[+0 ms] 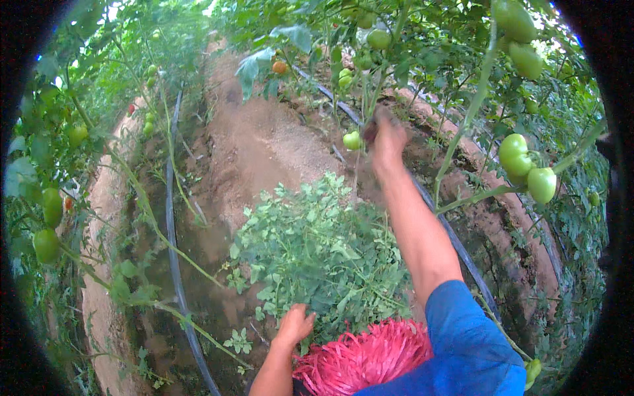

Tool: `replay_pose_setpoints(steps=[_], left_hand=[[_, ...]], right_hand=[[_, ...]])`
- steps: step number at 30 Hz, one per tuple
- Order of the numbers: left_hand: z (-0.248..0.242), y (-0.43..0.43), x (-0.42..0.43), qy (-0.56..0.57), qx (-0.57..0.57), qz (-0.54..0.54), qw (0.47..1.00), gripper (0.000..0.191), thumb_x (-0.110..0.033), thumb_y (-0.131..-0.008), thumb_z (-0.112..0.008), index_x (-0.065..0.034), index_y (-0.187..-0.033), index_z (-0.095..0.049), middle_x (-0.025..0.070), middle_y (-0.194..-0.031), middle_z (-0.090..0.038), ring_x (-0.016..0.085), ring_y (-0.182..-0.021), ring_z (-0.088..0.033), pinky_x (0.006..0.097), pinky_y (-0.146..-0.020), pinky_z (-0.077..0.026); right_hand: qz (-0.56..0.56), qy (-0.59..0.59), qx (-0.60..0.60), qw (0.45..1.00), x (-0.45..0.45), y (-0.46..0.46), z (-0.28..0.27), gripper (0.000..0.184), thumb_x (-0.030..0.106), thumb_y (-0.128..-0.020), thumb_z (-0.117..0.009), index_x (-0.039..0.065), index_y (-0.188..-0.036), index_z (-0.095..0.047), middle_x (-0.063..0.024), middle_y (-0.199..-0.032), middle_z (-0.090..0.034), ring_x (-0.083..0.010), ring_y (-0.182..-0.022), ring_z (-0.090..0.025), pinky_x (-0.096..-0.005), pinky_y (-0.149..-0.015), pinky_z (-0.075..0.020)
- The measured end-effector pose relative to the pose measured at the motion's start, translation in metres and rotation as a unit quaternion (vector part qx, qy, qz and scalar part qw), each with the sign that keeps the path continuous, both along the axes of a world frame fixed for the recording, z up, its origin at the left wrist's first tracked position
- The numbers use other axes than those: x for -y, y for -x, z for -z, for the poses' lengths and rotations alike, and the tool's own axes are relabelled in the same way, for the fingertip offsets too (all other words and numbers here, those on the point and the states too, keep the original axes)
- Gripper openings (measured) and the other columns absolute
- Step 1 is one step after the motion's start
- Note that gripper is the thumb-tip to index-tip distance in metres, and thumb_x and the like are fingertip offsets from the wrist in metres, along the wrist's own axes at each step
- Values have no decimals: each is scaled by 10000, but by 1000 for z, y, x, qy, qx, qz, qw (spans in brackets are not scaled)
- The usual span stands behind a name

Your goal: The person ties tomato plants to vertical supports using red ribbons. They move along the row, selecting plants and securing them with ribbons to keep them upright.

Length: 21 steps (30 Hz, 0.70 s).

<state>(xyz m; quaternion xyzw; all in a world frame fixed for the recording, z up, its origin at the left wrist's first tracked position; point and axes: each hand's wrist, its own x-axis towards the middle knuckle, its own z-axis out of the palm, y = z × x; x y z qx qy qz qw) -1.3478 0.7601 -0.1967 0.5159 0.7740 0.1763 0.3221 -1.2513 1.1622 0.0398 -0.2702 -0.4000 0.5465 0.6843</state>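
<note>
My left hand [297, 324] has its fingers curled at the near edge of a thick bunch of leafy green shoots [322, 247]. My right hand [389, 133] is stretched forward at the lower stem of a tomato plant. Motion blurs its fingertips, so their grip is unclear. Just left of it hangs a green tomato [352, 140]. In front of my body, a thick tuft of pink-red strips [366, 359] spreads below the foliage.
Black irrigation hoses [172, 208] run along the soil on both sides. Tomato stems with green fruit [541, 185] lean in at the right, close to my arm. More green tomatoes [46, 245] hang at the left. A dirt path [262, 143] leads ahead.
</note>
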Motion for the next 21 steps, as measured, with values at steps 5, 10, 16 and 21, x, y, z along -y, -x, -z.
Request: replay_pose_setpoints(steps=[5, 10, 16, 21], left_hand=[[-15, 6, -4, 7, 1, -12, 1000, 435, -323, -866, -664, -9, -1167, -646, 254, -1140, -639, 428, -1073, -610, 468, -913, -493], [-19, 13, -1, 25, -1, -22, 999, 440, -341, -881, -650, -16, -1177, -637, 259, -1174, -625, 433, -1105, -593, 486, -925, -486], [-18, 9, 13, -10, -20, -50, 999, 347, -300, -901, -623, 7, -1063, -624, 256, -1129, -617, 430, -1082, -587, 501, -913, -481], [-17, 9, 12, -15, -24, -56, 998, 393, -338, -909, -618, 8, -1097, -621, 252, -1141, -618, 429, -1074, -599, 493, -909, -492]], right_hand=[[135, 4, -37, 990, -101, 5, -49, 251, 200, -873, -713, 11, -1031, -663, -51, -842, -658, -183, -697, -605, -357, -638, -505], [323, -72, 447, 831, -153, 0, -40, 536, 456, -830, -676, -36, -1043, -666, -242, -931, -685, -394, -882, -655, -501, -790, -497], [315, -145, 458, 819, -127, -7, -59, 443, 370, -807, -651, -72, -803, -675, -239, -770, -694, -414, -806, -686, -496, -736, -521], [269, -67, 269, 922, -168, -9, -37, 311, 203, -808, -639, -43, -997, -663, -162, -946, -695, -309, -814, -672, -435, -755, -520]])
